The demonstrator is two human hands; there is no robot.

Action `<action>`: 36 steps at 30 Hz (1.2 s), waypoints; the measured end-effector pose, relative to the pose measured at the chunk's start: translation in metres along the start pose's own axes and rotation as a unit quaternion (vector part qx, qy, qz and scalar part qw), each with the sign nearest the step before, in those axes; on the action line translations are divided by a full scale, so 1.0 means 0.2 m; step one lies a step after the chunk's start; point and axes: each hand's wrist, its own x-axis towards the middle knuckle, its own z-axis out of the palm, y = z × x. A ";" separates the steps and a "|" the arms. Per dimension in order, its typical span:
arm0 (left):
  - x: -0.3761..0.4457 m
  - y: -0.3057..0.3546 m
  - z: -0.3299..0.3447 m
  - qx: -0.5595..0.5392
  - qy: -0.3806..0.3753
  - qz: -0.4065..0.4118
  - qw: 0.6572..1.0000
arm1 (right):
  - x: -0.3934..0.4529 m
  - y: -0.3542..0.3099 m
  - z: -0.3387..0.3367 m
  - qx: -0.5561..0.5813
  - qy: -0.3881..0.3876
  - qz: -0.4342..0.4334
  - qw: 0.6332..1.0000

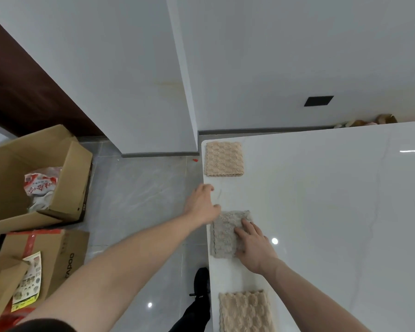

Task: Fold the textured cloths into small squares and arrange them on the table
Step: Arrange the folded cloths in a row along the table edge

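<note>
Three folded textured cloths lie in a row along the left edge of the white table [321,212]. A beige folded cloth [223,158] is farthest, a grey folded cloth [224,232] is in the middle, and another beige folded cloth [246,311] is nearest. My right hand [254,245] lies flat on the right half of the grey cloth, fingers straight. My left hand [201,203] hovers at the table's left edge just beyond the grey cloth's far left corner, fingers loosely curled and holding nothing.
An open cardboard box [34,178] with bags inside stands on the grey tiled floor at left, with more boxes [46,262] nearer. My black shoe [201,282] is beside the table edge. White walls rise behind the table.
</note>
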 end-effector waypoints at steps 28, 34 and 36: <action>-0.42 -0.03 0.25 -0.007 -0.088 0.149 0.985 | -0.55 0.09 0.28 0.176 0.122 0.063 0.975; -0.60 -0.10 0.43 0.097 -0.181 0.174 0.963 | -0.75 0.10 0.50 0.123 0.081 0.012 0.989; -0.60 -0.08 0.42 0.098 -0.163 0.169 0.967 | -0.77 0.10 0.52 0.099 0.036 0.017 0.994</action>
